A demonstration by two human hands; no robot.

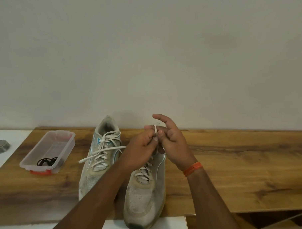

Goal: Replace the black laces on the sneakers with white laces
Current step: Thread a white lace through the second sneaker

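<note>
Both forearms enter from the bottom edge, elbows cut off. At lower centre, the right-hand sneaker (145, 197) overhangs the wooden table (231, 166) edge, toe toward the camera; the hands hide its upper eyelets. Above it, the left hand (139, 148) and right hand (171, 141) meet, fingers pinched on a white lace (156, 130); the right index finger is extended free. The exact grip is hard to make out. Left of centre, the second sneaker (100, 157) carries white lacing, ends loose. At far left, a clear plastic container (49, 149) holds black laces (47, 161).
</note>
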